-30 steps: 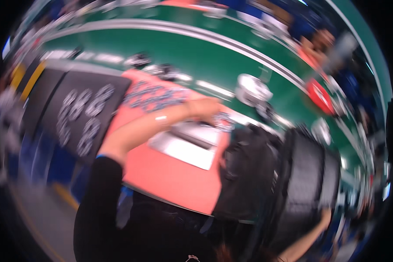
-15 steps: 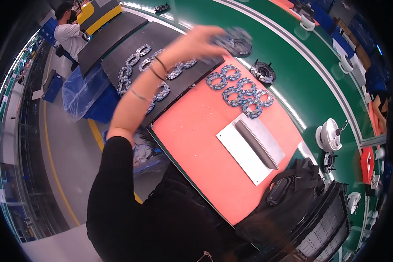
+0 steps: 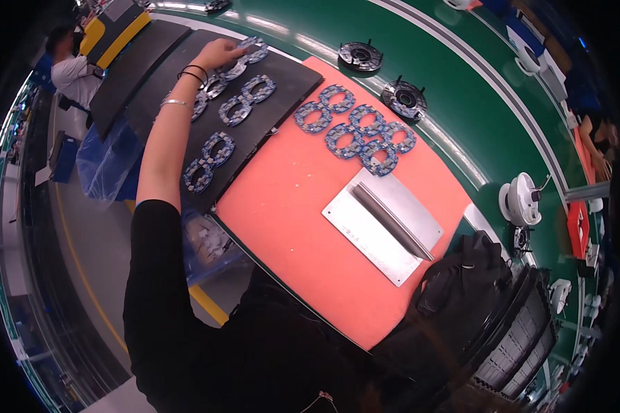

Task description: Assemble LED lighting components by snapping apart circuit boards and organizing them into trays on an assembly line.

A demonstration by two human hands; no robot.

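Where the black mat (image 3: 293, 77) runs along the left of the pink mat (image 3: 275, 213), the left hand (image 3: 217, 55) stretches over its far end, fingers bent, the fingertips touching a blue double-ring board (image 3: 256, 49). I cannot tell whether they pinch it or only rest on it, since the hand covers part of it. That board lies near the mat's far edge, its two rings joined like a figure eight. More boards of this kind (one partly hidden by the wrist) lie nearer the person on the same black surface. Across on the pink mat, three further pairs (image 3: 343, 140) sit close together in a slanting group, with a silver metal plate (image 3: 375, 241) just beside the nearest, a raised ridge along it. Beyond, two black ring-shaped parts (image 3: 393, 103) rest on the green belt (image 3: 475, 96), and a black bag (image 3: 467, 275) lies to the plate's right
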